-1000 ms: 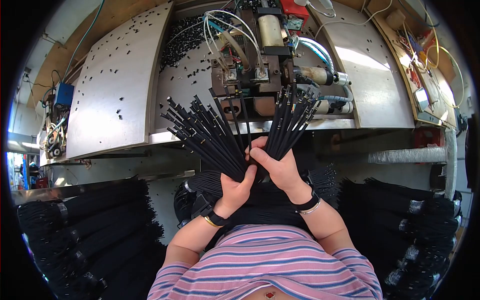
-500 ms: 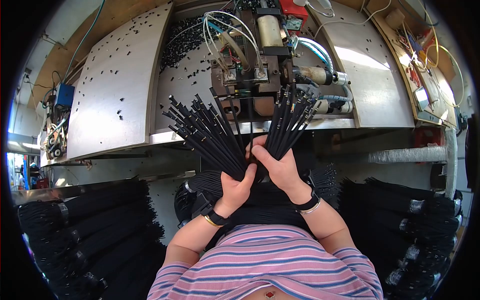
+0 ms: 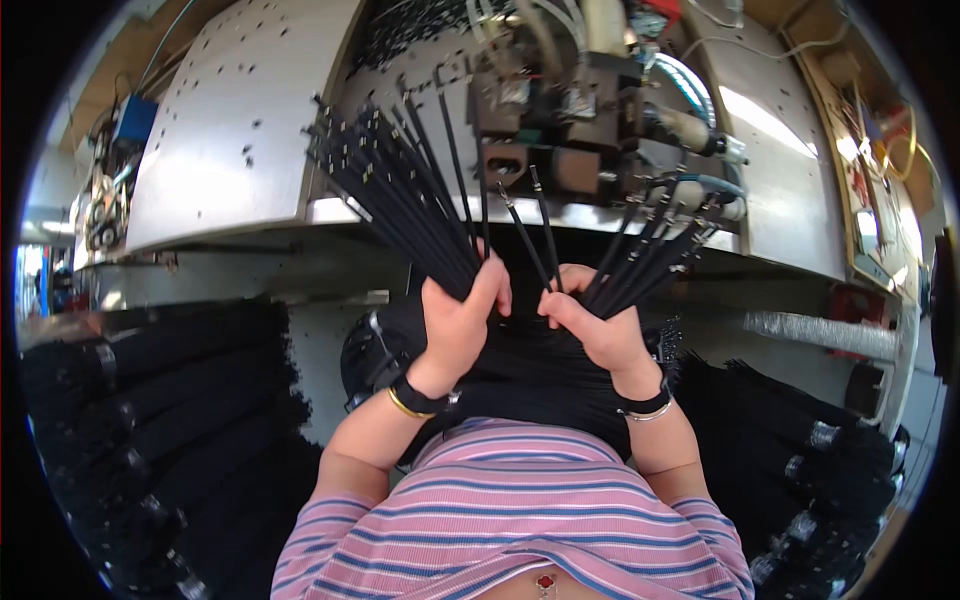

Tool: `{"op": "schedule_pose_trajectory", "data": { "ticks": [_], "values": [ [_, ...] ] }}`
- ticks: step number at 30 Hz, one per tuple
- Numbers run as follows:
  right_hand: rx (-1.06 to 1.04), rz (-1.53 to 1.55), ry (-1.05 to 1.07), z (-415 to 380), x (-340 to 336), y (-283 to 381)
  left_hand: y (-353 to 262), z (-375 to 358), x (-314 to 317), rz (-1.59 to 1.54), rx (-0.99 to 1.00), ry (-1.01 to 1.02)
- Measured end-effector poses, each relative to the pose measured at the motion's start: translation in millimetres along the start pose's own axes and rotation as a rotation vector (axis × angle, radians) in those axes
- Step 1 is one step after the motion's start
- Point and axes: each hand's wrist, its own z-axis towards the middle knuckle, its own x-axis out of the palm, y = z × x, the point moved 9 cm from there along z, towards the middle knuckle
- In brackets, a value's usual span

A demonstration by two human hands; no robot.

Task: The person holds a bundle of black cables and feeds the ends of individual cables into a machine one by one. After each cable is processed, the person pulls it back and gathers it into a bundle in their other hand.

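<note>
My left hand (image 3: 458, 315) is closed around a thick bundle of thin black cables (image 3: 405, 200) with small metallic tips. The bundle fans up and to the left, and a few strands stand apart on its right side. In my right hand (image 3: 600, 330) is a smaller bundle of the same black cables (image 3: 640, 268), spread up and to the right. Two single cables (image 3: 530, 240) lean left from the thumb and fingers of this hand. A gap separates the two hands, which are above my lap. The lower ends of the cables are hidden.
A machine (image 3: 545, 165) with tubes and cylinders stands on the metal bench (image 3: 235, 150) ahead. Small black bits lie scattered on the bench. Large tied bundles of black cables hang at left (image 3: 190, 420) and right (image 3: 780, 440). A plastic-wrapped bar (image 3: 820, 335) is at right.
My hands have moved apart, the left one going left and up and the right one going right. The bundles are now separated, and the view has shifted, with the bench and machine higher in frame.
</note>
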Motion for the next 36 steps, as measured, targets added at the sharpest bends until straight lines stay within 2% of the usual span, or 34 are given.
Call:
{"op": "schedule_pose_trajectory", "data": {
  "ticks": [5,12,36],
  "values": [
    [0.126,-0.071,0.122,-12.0,-10.1,10.6,-16.2,6.8,14.5,-0.215,-0.039,-0.001],
    [0.105,-0.162,0.209,-12.1,-20.7,18.5,-21.9,10.1,23.1,-0.261,-0.026,0.028],
    [0.127,-0.169,0.145,-12.3,-34.7,17.3,-15.6,6.0,22.9,-0.327,-0.079,-0.068]
  ]
}}
